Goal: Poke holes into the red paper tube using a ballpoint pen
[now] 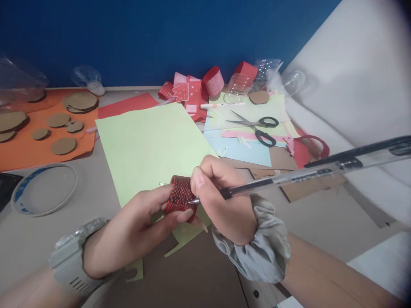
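Note:
My left hand [135, 229] pinches a small piece of red paper [180, 197] covered in black pen marks, thumb above and fingers below. In my right hand [224, 201] I grip a clear ballpoint pen [305, 173], and its tip touches the right edge of the red piece. Both hands hover over the near edge of a light green paper sheet [147, 145]. A watch sits on my left wrist, a grey scrunchie on my right.
Black-handled scissors [260, 126] lie on pastel paper sheets at the back right. Red paper scraps [195, 92] and clear plastic cups [253, 79] stand by the blue wall. Cardboard discs [64, 145] rest on orange paper at the left, near a round lid [45, 188].

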`<act>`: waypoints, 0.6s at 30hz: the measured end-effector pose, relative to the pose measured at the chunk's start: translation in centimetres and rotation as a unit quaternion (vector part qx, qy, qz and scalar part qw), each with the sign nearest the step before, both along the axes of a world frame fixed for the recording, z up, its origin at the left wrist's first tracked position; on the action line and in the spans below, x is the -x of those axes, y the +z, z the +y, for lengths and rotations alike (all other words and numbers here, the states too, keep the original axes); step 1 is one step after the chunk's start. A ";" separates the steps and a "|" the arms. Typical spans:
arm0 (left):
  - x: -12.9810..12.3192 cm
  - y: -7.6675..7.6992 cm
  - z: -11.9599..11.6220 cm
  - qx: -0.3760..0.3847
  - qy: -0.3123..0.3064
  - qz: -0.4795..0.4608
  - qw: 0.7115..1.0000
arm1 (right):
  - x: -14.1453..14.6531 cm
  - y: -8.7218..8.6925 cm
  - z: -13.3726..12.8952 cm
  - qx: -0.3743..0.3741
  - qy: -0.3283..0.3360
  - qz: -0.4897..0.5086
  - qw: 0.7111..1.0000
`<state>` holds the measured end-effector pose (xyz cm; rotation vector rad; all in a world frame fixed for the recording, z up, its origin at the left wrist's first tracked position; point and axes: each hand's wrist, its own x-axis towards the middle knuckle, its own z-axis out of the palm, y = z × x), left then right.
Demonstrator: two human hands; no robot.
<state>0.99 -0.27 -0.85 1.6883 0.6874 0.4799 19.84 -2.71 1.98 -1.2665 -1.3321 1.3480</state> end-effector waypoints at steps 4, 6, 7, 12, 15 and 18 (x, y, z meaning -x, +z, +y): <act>-0.1 0.1 0.1 -0.001 -0.006 -0.010 1.000 | 0.0 -0.5 -0.1 -0.009 -0.008 0.001 1.000; 0.0 0.1 0.0 0.000 -0.007 -0.008 1.000 | 0.1 -0.6 -0.1 -0.018 -0.026 0.004 0.999; 0.0 0.2 0.0 0.000 -0.007 -0.007 1.000 | 0.1 -0.6 -0.2 -0.013 -0.020 0.001 1.000; 0.2 0.1 -0.1 0.005 -0.006 0.000 1.000 | 0.1 -0.4 0.0 0.005 0.001 0.006 1.000; 0.1 0.2 -0.1 -0.001 -0.006 0.002 1.000 | 0.1 -0.6 0.0 -0.011 0.010 0.005 1.000; 0.0 0.2 0.0 -0.005 0.002 0.009 1.000 | 0.2 -0.9 -0.1 -0.028 -0.010 0.005 1.000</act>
